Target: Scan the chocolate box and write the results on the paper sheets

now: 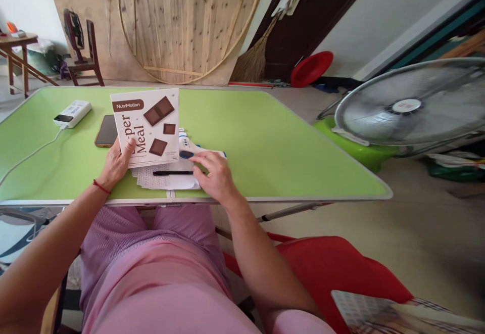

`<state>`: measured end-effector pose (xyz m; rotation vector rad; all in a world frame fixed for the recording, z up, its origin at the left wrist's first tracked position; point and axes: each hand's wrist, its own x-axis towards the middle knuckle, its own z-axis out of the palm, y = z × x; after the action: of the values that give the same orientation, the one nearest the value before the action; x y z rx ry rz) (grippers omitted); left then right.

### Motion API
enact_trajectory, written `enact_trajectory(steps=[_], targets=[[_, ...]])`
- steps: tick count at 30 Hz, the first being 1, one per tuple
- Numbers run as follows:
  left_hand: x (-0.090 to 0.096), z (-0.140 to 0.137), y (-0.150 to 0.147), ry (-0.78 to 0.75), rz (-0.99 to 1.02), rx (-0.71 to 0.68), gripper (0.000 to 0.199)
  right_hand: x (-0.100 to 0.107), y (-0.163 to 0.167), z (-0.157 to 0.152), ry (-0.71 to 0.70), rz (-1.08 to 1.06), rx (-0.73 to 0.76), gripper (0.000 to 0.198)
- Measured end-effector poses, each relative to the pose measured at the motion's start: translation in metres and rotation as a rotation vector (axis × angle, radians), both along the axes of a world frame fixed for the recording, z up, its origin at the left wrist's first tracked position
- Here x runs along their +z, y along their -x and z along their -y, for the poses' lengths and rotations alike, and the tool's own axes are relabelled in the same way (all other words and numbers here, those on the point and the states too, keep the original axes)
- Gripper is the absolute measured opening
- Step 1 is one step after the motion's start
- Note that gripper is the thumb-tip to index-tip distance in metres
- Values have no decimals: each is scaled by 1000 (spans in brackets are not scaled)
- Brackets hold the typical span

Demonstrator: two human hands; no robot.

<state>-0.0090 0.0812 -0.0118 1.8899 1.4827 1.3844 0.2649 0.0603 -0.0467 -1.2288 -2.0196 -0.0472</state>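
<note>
My left hand (116,161) grips a white NutriMotion box (155,144) by its lower left edge, thumb on the front. Brown chocolate-like squares are printed on the box, which is held up, tilted, over the table's near side. My right hand (216,173) has its fingers bent and apart, the fingertips close to a white and blue handheld device (195,148) that looks like an infrared thermometer. Whether they touch it I cannot tell. Partly behind the box lie printed papers (147,178), with a black pen (170,173) across them beside my right hand.
On the green folding table (288,157), a dark-screened phone (106,131) lies left of the box. Farther left is a white power bank (74,113) with a cable. A large fan (407,105) stands to the right, and a red chair (333,268) is beside me.
</note>
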Motion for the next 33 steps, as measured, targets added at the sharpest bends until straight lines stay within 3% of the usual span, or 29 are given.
enact_trajectory(steps=[4, 8, 10, 13, 15, 17, 19, 21, 25, 33], targets=[[-1, -4, 1, -14, 17, 1, 72, 12, -11, -20, 119, 161, -204, 48], [-1, -6, 1, -18, 40, -2, 72, 18, -20, -38, 328, 243, -141, 45], [-1, -5, 0, -12, 43, -3, 73, 19, -21, -40, 344, 204, -149, 39], [-1, -6, 0, 5, 43, -7, 74, 25, -14, -28, 227, -112, -200, 42], [-2, -7, 0, 0, 55, -7, 72, 34, 0, -10, 166, -438, -122, 43], [-3, -9, 1, -13, 66, 0, 69, 42, 22, 12, 291, -715, 98, 30], [-3, -10, 2, -19, 67, 11, 67, 47, 47, 30, 529, -945, 333, 22], [-3, -10, 2, -17, 61, 12, 67, 46, 70, 42, 761, -1109, 457, 20], [-2, -9, 0, -16, 48, 8, 67, 34, 95, 45, 921, -1292, 422, 24], [-4, -11, 0, -19, 62, -4, 64, 31, 100, 44, 938, -1374, 423, 30]])
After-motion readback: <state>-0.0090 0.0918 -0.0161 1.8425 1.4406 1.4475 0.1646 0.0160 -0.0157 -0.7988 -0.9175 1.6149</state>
